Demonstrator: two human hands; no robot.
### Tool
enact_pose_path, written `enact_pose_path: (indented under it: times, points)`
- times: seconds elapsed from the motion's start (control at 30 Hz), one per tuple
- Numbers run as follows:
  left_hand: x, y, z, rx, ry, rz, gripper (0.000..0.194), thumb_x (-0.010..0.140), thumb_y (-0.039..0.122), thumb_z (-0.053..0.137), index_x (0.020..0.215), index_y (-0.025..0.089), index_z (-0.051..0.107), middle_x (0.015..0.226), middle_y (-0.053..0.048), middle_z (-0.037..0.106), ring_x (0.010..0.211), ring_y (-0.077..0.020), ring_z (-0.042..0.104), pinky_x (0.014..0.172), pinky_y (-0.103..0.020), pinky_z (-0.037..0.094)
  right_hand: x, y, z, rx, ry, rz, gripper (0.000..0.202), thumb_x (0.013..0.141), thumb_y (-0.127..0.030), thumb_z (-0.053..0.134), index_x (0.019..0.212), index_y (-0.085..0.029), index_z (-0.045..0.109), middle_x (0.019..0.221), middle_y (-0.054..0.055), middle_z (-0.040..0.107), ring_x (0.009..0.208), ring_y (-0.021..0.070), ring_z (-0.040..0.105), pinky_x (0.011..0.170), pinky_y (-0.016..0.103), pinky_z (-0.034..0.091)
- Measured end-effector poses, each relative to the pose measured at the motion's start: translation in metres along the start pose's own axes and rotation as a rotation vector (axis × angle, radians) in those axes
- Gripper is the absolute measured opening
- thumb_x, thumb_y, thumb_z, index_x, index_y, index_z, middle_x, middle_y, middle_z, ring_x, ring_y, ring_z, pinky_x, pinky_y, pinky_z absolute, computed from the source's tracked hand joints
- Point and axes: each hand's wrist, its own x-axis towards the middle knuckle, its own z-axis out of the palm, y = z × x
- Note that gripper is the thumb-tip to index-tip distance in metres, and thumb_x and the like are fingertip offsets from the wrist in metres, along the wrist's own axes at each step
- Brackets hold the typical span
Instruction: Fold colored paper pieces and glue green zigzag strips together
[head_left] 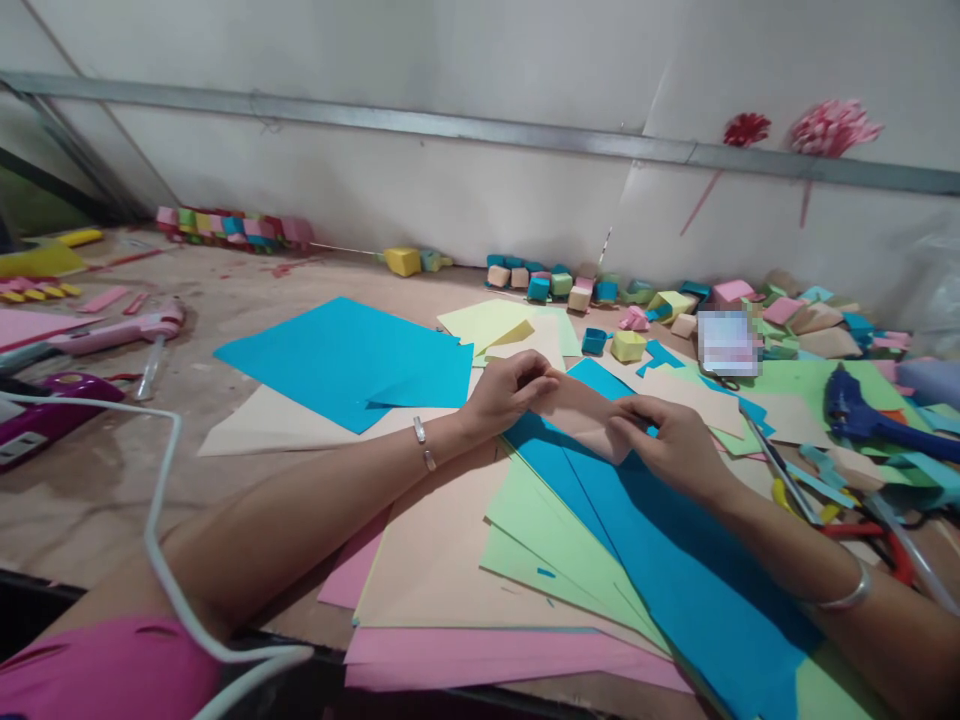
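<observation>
A small peach piece of paper (581,408) is stretched between my two hands, above the stack of coloured sheets. My left hand (510,392) pinches its left end between thumb and fingers. At the other end, my right hand (660,440) grips the right edge the same way. Directly beneath lies a long blue paper sheet (675,560), partly shaded by my right arm. Light green sheets (555,545) and a larger peach sheet (427,560) fan out below and to the left.
A blue sheet (345,360) lies left of my hands. Small folded paper boxes (561,284) line the wall. At right are a blue glue gun (870,415), scissors (780,470) and paper scraps. A white cable (161,510) crosses my left arm; a purple glue gun (64,410) sits far left.
</observation>
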Motion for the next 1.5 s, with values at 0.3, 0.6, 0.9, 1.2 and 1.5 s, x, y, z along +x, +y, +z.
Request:
enact_pose_path:
  times: [0.3, 0.6, 0.9, 1.2, 1.5]
  points:
    - [-0.007, 0.009, 0.006, -0.160, -0.115, -0.062, 0.027, 0.079, 0.039, 0.072, 0.080, 0.016, 0.057, 0.066, 0.004, 0.051, 0.059, -0.0085, 0.046, 0.053, -0.020, 0.037, -0.005, -0.007, -0.001, -0.067, 0.119, -0.072, 0.021, 0.091, -0.028, 0.050, 0.083, -0.018, 0.066, 0.072, 0.003, 0.068, 0.063, 0.0151, 0.058, 0.059, 0.025, 0.041]
    - [-0.007, 0.010, 0.007, -0.330, -0.166, -0.224, 0.033, 0.075, 0.040, 0.077, 0.070, 0.014, 0.056, 0.060, 0.001, 0.060, 0.053, -0.0084, 0.052, 0.049, -0.021, 0.038, 0.000, 0.005, 0.003, 0.056, 0.065, -0.023, 0.019, 0.090, -0.029, 0.050, 0.083, -0.018, 0.064, 0.069, 0.000, 0.062, 0.060, 0.0134, 0.051, 0.058, 0.025, 0.039]
    - [-0.011, 0.025, 0.009, -0.449, -0.240, -0.332, 0.027, 0.076, 0.036, 0.075, 0.072, 0.014, 0.060, 0.063, 0.001, 0.058, 0.056, -0.0069, 0.051, 0.051, -0.020, 0.039, -0.003, -0.016, -0.007, 0.102, -0.074, -0.005, 0.024, 0.087, -0.039, 0.058, 0.095, -0.019, 0.068, 0.076, 0.001, 0.067, 0.064, 0.0144, 0.054, 0.058, 0.026, 0.042]
    - [-0.020, 0.051, 0.013, -0.521, -0.431, -0.408, 0.031, 0.074, 0.040, 0.077, 0.072, 0.013, 0.063, 0.064, -0.003, 0.066, 0.059, -0.0103, 0.058, 0.056, -0.023, 0.045, -0.012, -0.032, -0.005, 0.179, 0.001, -0.053, 0.015, 0.089, -0.030, 0.055, 0.082, -0.020, 0.065, 0.072, 0.000, 0.064, 0.064, 0.0139, 0.054, 0.058, 0.025, 0.041]
    - [-0.019, 0.044, 0.018, -0.527, -0.204, -0.565, 0.030, 0.062, 0.037, 0.085, 0.063, 0.013, 0.067, 0.060, -0.001, 0.061, 0.055, -0.0085, 0.051, 0.050, -0.022, 0.037, -0.013, -0.026, 0.001, 0.250, 0.136, 0.000, 0.017, 0.088, -0.032, 0.059, 0.079, -0.019, 0.066, 0.076, 0.002, 0.066, 0.066, 0.0145, 0.056, 0.060, 0.026, 0.044]
